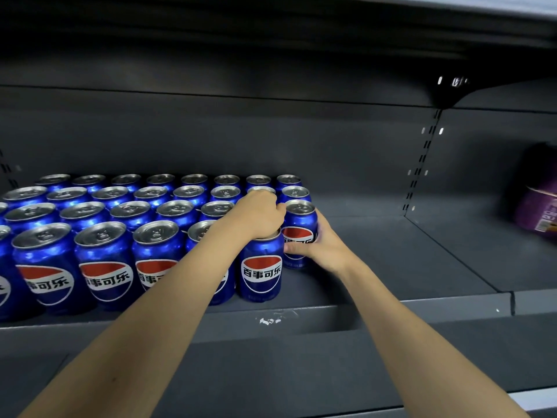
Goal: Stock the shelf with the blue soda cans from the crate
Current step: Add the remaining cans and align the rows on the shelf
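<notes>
Several rows of blue soda cans (104,257) with red-white-blue logos stand on the dark grey shelf (391,245), filling its left half. My left hand (262,214) grips the top of the front-row can (261,267) at the right end of the block. My right hand (319,245) holds another blue can (300,229) round its side, just behind and to the right of that one, standing on the shelf. The crate is out of view.
Bare shelf floor stretches to the right of the cans up to a slotted upright (422,164). Beyond it, a purple package (539,203) lies in the neighbouring bay. The shelf above (271,40) hangs low overhead. The front lip (331,315) has a white scuff.
</notes>
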Tool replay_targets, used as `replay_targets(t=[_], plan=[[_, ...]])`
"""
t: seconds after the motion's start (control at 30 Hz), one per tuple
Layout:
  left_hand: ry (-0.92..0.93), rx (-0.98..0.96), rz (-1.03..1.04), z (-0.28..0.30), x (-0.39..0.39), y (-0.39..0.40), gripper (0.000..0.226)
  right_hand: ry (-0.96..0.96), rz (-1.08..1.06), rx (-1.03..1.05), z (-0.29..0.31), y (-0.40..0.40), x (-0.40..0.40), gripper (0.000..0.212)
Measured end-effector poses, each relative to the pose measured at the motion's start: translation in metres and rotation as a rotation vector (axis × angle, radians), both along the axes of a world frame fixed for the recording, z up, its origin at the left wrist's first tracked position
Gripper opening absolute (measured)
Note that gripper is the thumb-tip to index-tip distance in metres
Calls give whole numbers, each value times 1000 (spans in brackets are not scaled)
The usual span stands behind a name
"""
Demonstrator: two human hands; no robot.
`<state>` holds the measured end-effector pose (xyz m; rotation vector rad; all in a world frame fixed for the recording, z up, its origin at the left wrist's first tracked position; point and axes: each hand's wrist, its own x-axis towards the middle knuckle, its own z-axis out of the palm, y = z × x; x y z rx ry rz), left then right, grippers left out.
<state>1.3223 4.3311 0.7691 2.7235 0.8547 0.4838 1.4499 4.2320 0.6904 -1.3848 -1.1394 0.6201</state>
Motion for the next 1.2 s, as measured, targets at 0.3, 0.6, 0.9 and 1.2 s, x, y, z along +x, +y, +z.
replay_targets(t=[0.3,0.6,0.9,1.2], plan=[[7,3,-9,-2,1,5,35,-18,-23,-11,0,0,-1,87],[5,8,-12,0,-2,2,27,-14,-53,-21,-2,1,0,87],[2,-17,-14,0,-1,2,32,-19,-92,-43,-5,2,2,98],[-2,3,-1,1,0,-1,32,-32,-88,-45,-4,1,1,97]])
